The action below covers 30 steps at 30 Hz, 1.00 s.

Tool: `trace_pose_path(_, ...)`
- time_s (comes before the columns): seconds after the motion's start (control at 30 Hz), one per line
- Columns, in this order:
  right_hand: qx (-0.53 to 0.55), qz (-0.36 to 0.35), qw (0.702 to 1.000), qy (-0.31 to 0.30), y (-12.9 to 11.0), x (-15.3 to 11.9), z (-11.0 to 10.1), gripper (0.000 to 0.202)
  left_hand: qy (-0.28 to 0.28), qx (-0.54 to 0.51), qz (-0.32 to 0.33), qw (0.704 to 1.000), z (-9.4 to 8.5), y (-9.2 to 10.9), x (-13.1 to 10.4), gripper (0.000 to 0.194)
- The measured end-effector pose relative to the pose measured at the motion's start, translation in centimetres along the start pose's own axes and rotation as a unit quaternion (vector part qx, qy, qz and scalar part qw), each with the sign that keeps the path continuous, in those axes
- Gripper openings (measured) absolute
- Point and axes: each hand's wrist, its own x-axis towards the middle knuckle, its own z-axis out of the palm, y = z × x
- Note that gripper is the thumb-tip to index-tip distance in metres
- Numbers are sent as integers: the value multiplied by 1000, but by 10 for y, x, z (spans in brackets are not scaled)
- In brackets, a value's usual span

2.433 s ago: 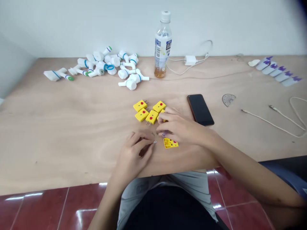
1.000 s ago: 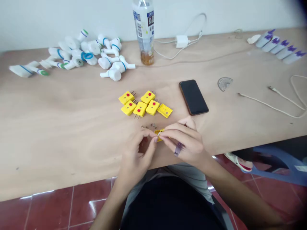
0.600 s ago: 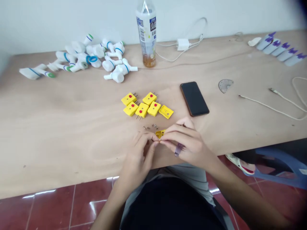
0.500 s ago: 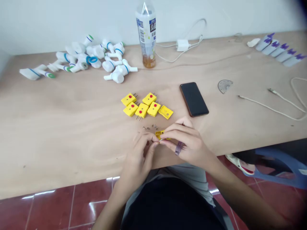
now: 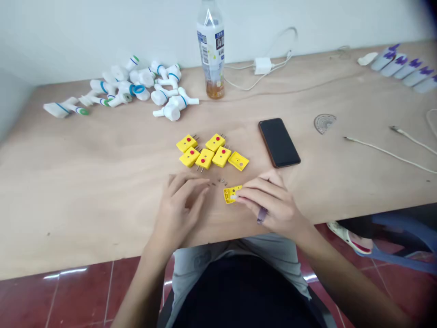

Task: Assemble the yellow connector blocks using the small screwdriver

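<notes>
My left hand (image 5: pixel 182 205) is beside a few tiny metal parts (image 5: pixel 222 181) on the table. Its thumb and index finger are slightly apart, and I see nothing held between them. Between the fingertips of my right hand (image 5: pixel 269 200) is a small whitish piece (image 5: pixel 234 197), partly hidden. It is over an open yellow plug half (image 5: pixel 227 195), whose right end the fingers cover. Just beyond lie another hollow yellow plug half (image 5: pixel 238 161) and several closed yellow plugs (image 5: pixel 205 159) with red dots and metal pins.
A black phone (image 5: pixel 280 142) lies right of the plugs, with a clear protractor (image 5: pixel 324 123) and white cables (image 5: pixel 368 148) farther right. At the back stand a drink bottle (image 5: pixel 211 59), white pipe-like parts (image 5: pixel 136 86), a charger (image 5: pixel 262 66) and purple-tipped containers (image 5: pixel 406 70).
My left hand has moved left, away from my right fingers, to beside the tiny metal parts. My right hand stays near the yellow plug half, which now shows more. The view has shifted slightly.
</notes>
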Motion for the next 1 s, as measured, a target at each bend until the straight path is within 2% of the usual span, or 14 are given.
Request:
trace_pose_path(0.13,-14,-1,1000,-8,0,-1,2,19,-22,76,54,995,3,-11,14,19)
trace_pose_path(0.27,-21,3,1000,-14,0,-2,2,19,-25,105,77,991,14,-10,17,21)
trace_pose_path(0.37,-21,4,1000,-5,0,-2,2,17,-21,113,86,990,14,-7,18,22)
trace_pose_path(0.5,-25,0,1000,-18,1,-3,3,22,-15,48,96,994,4,6,19,19)
trace_pose_path(0.67,-39,7,998,-44,1,-6,3,29,-36,-60,98,993,-3,25,15,17)
trace_pose_path(1.0,-59,-10,997,-42,0,-6,5,28,-27,-59,75,995,-2,27,13,16)
